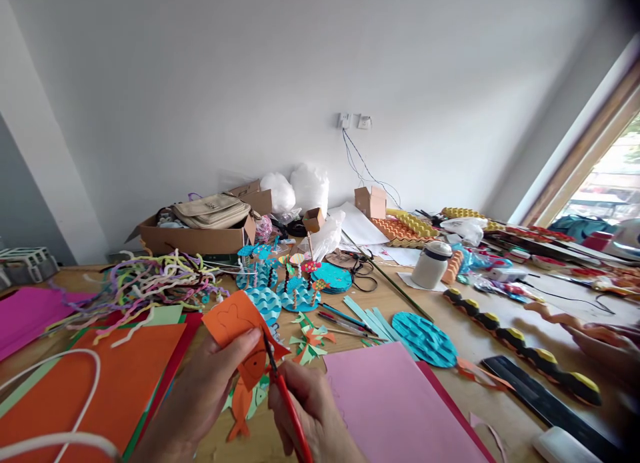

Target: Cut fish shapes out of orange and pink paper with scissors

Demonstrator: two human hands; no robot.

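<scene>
My left hand [220, 373] pinches a piece of orange paper [233, 314] between thumb and fingers. Drawn outlines show on the paper, among them a fish with a dark eye. Wrapped round the handles of red-handled scissors [290, 409] is my right hand [310, 399]. The dark blades meet the right edge of the orange paper. Below it on the table lies an orange paper fish [241, 406], with light green paper fish [257, 397] beside it. Orange and green paper scraps [310, 339] lie just beyond my hands.
Orange sheets [120, 369] lie at left, pink paper [400, 403] at right. Behind are tangled pipe cleaners [150, 283], blue fish decorations [255, 269], pens [345, 319] and a white jar [431, 265]. Another person's hand [605, 343] holds a wavy strip at far right.
</scene>
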